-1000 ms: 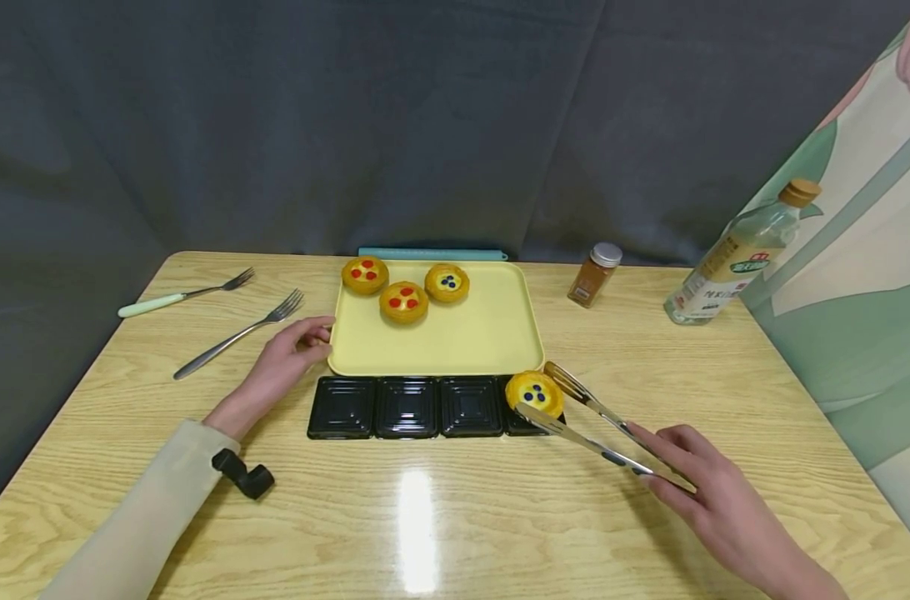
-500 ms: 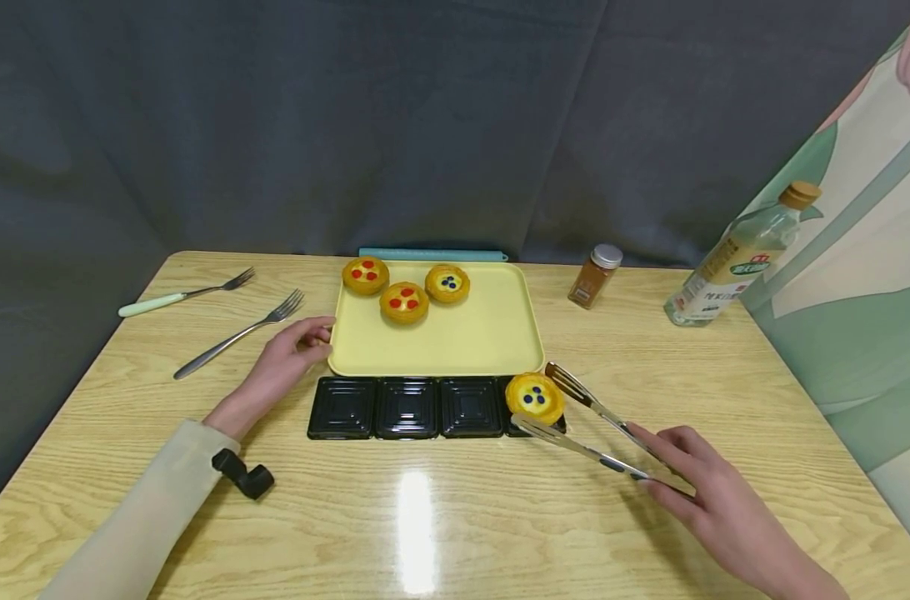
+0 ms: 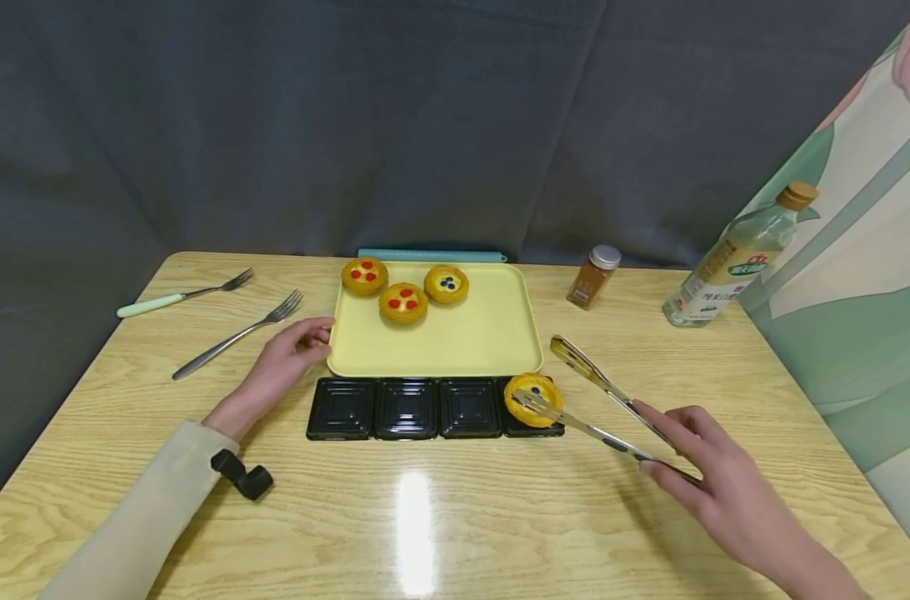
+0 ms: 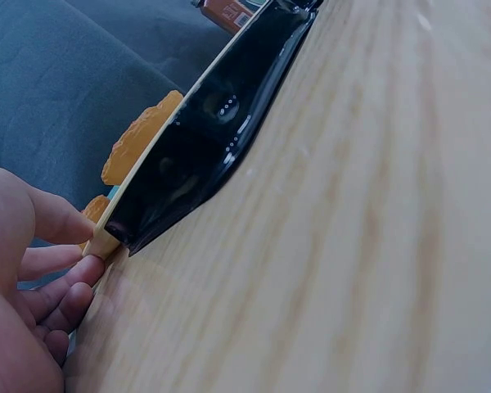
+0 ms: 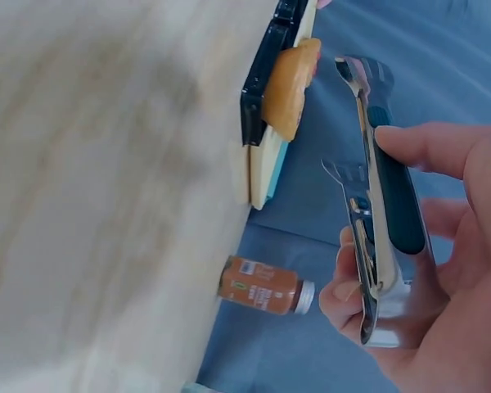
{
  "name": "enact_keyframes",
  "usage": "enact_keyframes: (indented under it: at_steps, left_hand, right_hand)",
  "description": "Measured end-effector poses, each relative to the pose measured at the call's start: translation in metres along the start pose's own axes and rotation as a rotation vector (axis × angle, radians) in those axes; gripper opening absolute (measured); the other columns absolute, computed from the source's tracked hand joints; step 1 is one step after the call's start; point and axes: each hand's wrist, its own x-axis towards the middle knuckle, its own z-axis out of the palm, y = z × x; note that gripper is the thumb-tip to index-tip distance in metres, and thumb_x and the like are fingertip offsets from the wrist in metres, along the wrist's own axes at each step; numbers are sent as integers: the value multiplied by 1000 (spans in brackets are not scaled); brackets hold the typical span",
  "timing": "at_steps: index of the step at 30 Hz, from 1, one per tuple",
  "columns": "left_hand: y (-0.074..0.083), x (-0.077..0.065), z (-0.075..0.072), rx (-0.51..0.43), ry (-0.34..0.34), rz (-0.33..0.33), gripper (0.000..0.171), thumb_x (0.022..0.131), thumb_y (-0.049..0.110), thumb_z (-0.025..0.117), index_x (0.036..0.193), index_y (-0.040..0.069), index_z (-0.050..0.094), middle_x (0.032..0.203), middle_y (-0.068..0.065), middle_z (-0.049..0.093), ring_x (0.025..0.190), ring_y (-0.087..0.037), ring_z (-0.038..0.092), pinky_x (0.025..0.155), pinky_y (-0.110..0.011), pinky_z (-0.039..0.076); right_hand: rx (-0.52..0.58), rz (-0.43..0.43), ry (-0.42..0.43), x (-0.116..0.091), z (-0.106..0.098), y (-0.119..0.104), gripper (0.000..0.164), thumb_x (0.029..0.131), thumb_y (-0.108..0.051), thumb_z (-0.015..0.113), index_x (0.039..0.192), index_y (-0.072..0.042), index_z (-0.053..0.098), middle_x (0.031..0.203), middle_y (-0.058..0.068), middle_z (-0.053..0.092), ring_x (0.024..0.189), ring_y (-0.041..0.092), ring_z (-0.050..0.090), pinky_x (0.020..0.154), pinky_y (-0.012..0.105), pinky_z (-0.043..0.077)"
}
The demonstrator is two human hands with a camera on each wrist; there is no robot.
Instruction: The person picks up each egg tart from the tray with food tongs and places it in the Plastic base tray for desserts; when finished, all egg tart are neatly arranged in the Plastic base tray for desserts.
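My right hand [image 3: 725,492] holds metal tongs [image 3: 653,454], thumb on a dark grip pad in the right wrist view. The tongs stand spread; in the right wrist view their tips are raised clear of a tart [image 5: 286,92]. That blueberry-topped tart [image 3: 542,417] sits in the rightmost compartment of a black four-square tray [image 3: 406,408], partly behind one tong arm in the head view. My left hand [image 3: 286,358] pinches the left edge of a yellow tray [image 3: 470,346]. On the yellow tray lie two red-topped tarts [image 3: 403,317] and a blueberry-topped tart [image 3: 446,297].
Two forks [image 3: 230,343] lie left of the yellow tray. A spice jar [image 3: 590,283] and a clear bottle [image 3: 713,271] stand at the right. A teal bar [image 3: 432,255] lies behind the tray, before a dark curtain [image 3: 395,125].
The tongs have spread from around the tart and lifted, leaving it in the black tray. My right hand has risen slightly. My left hand stays in place.
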Motion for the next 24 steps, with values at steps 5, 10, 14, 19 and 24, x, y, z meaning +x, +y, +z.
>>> enact_keyframes:
  at_steps: [5,10,14,19,24]
  left_hand:
    - [-1,-2,-1,0,6,-1,49,100,8,58,147,-1,48,121,-17,55,105,-27,46,88,-40,38]
    - [-2,-2,-1,3,8,1,49,100,8,59,147,-1,48,121,-17,55,105,-27,47,88,-40,38]
    - [-2,-1,-2,5,8,3,49,100,8,58,147,-1,48,121,-17,55,105,-27,47,89,-40,38]
    - [-1,1,-1,6,1,1,49,100,8,58,147,0,48,122,-16,55,106,-27,47,89,-41,38]
    - [0,1,-2,5,0,-6,50,100,9,59,148,0,47,122,-17,55,106,-28,47,90,-41,38]
  right_hand:
    - [-25,-30,17,14,-2,-3,73,85,-5,80,151,-19,51,110,-4,52,80,6,46,63,27,41]
    - [-31,-59,48,29,-1,-2,72,82,-3,81,147,-17,55,107,-2,54,76,7,46,62,25,39]
    - [-15,-76,74,41,3,-1,69,80,-2,81,145,-15,58,105,-1,56,76,8,44,61,25,38]
    - [21,-84,79,58,10,0,65,82,-2,80,143,-12,59,103,0,56,76,11,41,60,25,36]
    - [33,-101,69,77,16,2,61,85,-2,78,143,-9,59,101,2,54,74,16,43,60,26,35]
